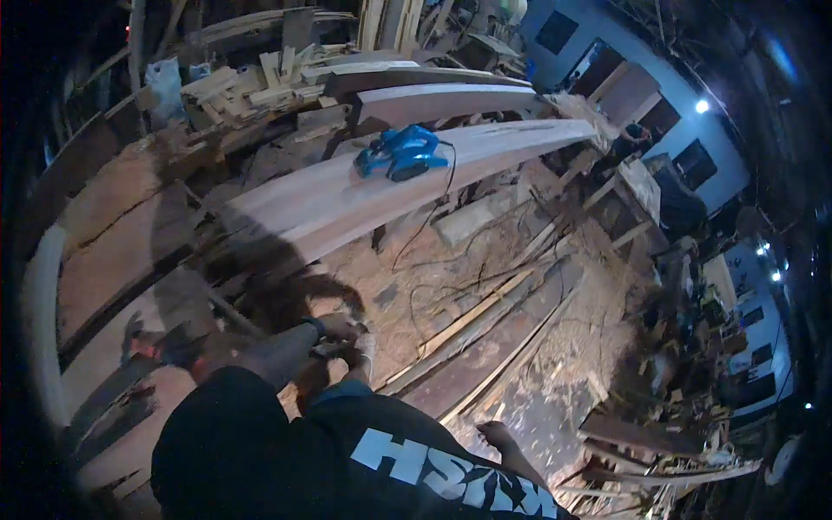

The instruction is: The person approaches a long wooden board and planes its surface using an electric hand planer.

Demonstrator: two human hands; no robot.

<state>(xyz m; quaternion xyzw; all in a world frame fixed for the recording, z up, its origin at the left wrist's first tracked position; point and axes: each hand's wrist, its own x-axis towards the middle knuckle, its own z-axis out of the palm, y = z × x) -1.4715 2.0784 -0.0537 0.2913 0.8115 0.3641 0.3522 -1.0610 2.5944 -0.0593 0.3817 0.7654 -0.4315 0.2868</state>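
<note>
My left hand point(342, 328), with a dark band at its wrist, hangs low over the sawdust floor near my body. Its fingers are dark and blurred, so their pose is unclear. My right hand point(494, 432) is at the lower middle beside my dark shirt point(373, 459), fingers curled in and nothing visible in them. It is nearest to the long boards point(485, 347) on the floor. A blue power tool point(403, 153) rests on a long pale plank point(303, 208), away from both hands, and its dark cord trails down to the floor.
More long planks point(446, 102) lie behind the tool, near stacked offcuts point(238, 91). A person point(633, 139) is by a wooden bench point(639, 186) at the upper right. Scrap wood point(641, 433) is piled at the lower right. Loose cord crosses the floor.
</note>
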